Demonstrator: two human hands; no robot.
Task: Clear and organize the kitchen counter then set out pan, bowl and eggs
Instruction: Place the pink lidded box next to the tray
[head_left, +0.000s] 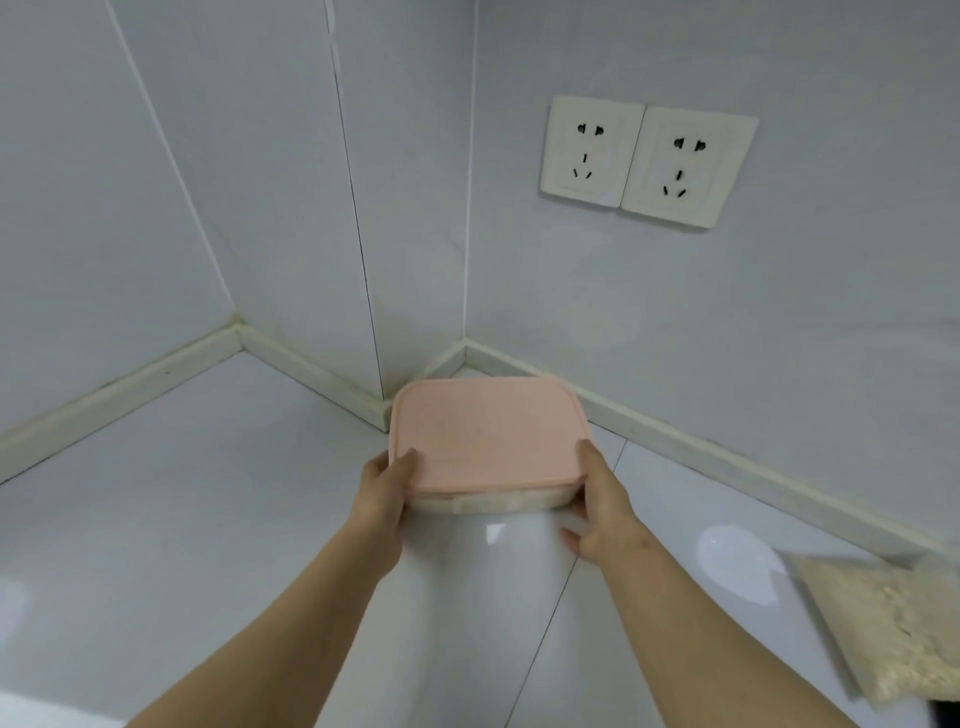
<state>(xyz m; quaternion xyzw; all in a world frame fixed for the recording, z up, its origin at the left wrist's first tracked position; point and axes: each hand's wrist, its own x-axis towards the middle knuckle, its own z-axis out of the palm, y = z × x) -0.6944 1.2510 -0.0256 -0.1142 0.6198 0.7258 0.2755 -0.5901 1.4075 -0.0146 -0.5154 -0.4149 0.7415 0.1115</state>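
Note:
A flat rectangular container with a pink lid (488, 434) and a pale clear body sits in the far corner of the white counter (208, 493). My left hand (384, 493) grips its near left corner, thumb on the lid. Its near right corner is held by my right hand (597, 504), thumb on the lid edge. Whether the container rests on the counter or hovers just above it cannot be told. No pan, bowl or eggs are in view.
A clear bag of pale grain or flakes (883, 618) lies at the counter's right edge. Two white wall sockets (649, 161) sit on the right wall. A raised white trim (311, 369) runs along the wall base around the corner.

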